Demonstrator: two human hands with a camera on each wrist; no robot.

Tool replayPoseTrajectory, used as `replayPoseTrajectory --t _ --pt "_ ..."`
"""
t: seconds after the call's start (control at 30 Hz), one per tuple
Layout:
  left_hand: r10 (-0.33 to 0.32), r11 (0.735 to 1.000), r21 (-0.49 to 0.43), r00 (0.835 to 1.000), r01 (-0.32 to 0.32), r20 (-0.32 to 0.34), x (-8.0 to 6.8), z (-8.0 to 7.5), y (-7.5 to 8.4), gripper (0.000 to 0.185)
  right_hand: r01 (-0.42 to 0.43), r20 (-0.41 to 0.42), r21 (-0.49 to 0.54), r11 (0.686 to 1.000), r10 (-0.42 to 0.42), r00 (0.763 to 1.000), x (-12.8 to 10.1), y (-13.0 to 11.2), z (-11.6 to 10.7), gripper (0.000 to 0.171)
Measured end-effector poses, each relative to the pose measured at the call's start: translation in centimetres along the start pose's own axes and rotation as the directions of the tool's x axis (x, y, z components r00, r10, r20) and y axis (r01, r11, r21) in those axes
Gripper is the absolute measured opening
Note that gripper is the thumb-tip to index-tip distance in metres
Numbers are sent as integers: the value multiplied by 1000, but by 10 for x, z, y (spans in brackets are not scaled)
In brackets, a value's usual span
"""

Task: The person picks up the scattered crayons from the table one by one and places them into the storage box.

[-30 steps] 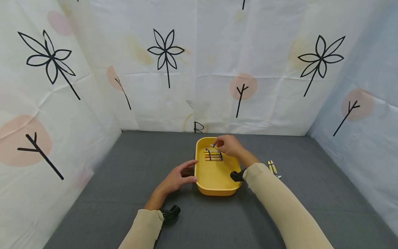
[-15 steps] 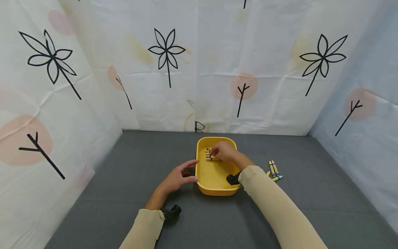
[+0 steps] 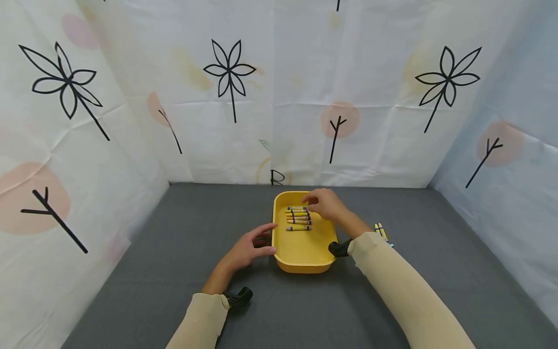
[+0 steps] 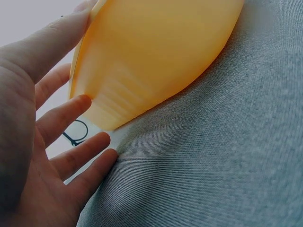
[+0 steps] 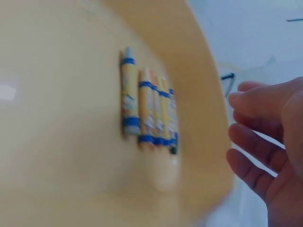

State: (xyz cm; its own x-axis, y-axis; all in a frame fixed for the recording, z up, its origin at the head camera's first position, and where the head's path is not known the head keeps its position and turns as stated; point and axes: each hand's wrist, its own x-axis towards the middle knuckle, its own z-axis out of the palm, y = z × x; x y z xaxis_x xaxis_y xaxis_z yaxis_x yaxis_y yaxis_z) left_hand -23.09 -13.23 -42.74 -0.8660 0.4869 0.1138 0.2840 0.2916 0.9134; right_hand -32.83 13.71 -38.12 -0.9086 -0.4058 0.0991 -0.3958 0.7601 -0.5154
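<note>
A yellow plastic tray [image 3: 302,248] stands on the grey cloth. Inside it lies a row of crayons [image 3: 298,215] in yellow-and-blue wrappers, side by side. One crayon with a greyish tip [image 5: 129,94] sits slightly apart from that row on the near side. My right hand [image 3: 329,204] hovers over the tray's far right part, its fingers loosely bent and holding nothing. On the tray's left side, my left hand [image 3: 249,249] rests spread fingers and thumb against the rim and outer wall. The left wrist view shows these fingers along the yellow wall [image 4: 156,52].
Several more crayons [image 3: 380,231] lie on the grey cloth [image 3: 436,271] right of the tray, partly hidden by my right sleeve [image 3: 405,281]. White printed fabric [image 3: 301,82] rises behind and at both sides.
The crayon my right hand held was laid in the tray beside the near end of the row and released. That hand then moved back up and right. My left hand stayed put.
</note>
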Motion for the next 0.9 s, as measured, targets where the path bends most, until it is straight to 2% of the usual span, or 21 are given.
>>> replayPoseTrajectory --t 0.13,0.33,0.57,0.73,0.9 --pt "-10 1000 6 1000 10 -3 0 -1 0 61 -10 -89 39 999 14 996 -12 10 -14 23" --pt "-19 1000 12 1000 19 -6 0 -1 0 61 -49 -173 63 997 59 983 -34 37 -29 23" --pt "-34 999 22 999 34 -7 1 -1 -1 62 -39 -222 39 998 46 974 -59 67 -33 25" --pt "-35 999 27 999 35 -8 1 -1 0 63 -82 -262 10 997 82 961 -76 87 -33 30" --pt "-35 999 29 999 35 -7 1 -1 0 63 -131 -252 21 991 132 959 -92 104 -36 31"
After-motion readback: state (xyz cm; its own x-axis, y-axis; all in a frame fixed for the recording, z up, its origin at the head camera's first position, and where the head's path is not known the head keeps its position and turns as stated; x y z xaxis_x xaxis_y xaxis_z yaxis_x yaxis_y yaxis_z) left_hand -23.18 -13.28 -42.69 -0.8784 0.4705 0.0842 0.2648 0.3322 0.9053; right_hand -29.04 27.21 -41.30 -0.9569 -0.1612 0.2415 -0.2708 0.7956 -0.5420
